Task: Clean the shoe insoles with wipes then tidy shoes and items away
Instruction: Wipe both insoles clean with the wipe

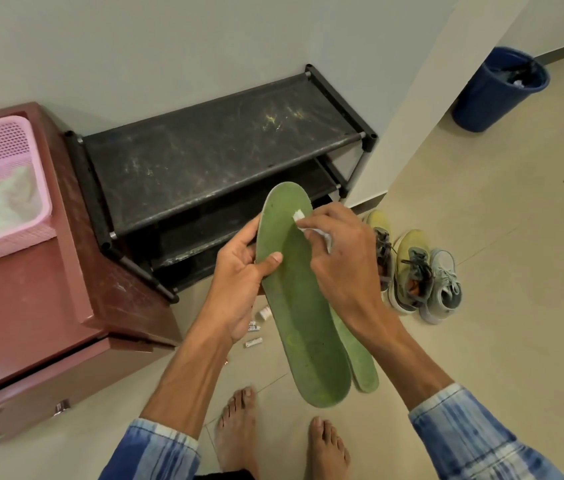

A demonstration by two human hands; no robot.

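Rack [218, 147]: dusty black shelves upper centre, likely home for the shoes.
Left hand [242, 275]: curled round the green insole [294, 306] mid-frame, thumb on top, bracing it against the rubbing.
Right hand [339, 258]: fingers bunched on a white wipe [299, 216], pressing it to the toe end.
Second insole [360, 355]: tucked behind the first, likely next.
Shoes [412, 268]: parked on the floor, right of centre.

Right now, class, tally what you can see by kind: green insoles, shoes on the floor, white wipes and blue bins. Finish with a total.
Green insoles: 2
Shoes: 3
White wipe: 1
Blue bin: 1
Total: 7
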